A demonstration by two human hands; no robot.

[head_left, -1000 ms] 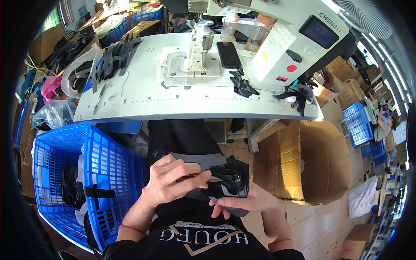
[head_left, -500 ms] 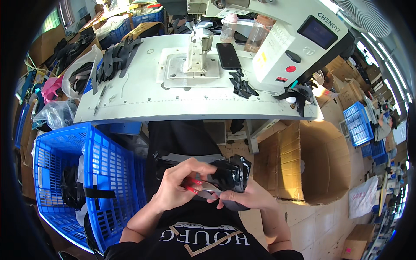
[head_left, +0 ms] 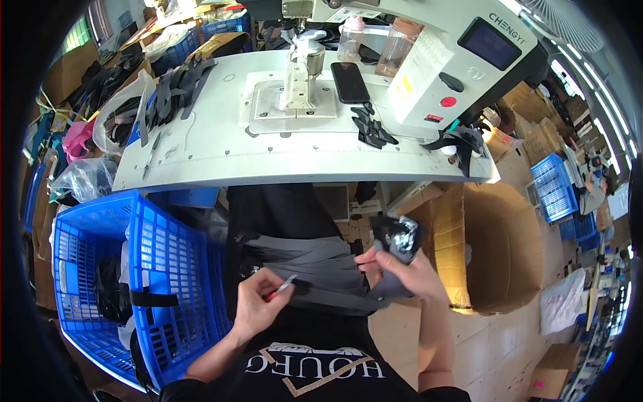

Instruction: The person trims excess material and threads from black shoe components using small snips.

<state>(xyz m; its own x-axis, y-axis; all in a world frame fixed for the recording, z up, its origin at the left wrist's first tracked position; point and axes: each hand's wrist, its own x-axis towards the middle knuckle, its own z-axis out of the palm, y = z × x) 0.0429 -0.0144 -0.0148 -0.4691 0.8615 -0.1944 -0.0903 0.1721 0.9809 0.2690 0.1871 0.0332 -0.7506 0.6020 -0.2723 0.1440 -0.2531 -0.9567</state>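
Your left hand [head_left: 258, 309] pinches a slim silver pen with a red grip [head_left: 281, 287]. Your right hand [head_left: 408, 271] grips crumpled black fabric pieces [head_left: 396, 236] above grey strips [head_left: 301, 258] on your lap.

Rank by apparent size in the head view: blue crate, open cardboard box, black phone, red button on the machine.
1. Blue crate and open cardboard box: similar, and the fisheye bends them, so unranked.
2. Black phone.
3. Red button.

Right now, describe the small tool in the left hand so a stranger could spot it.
Below the white sewing table, beside the blue plastic crate, the left hand pinches a thin silvery tool with a red grip. It alone is slim and metallic among the grey fabric strips.
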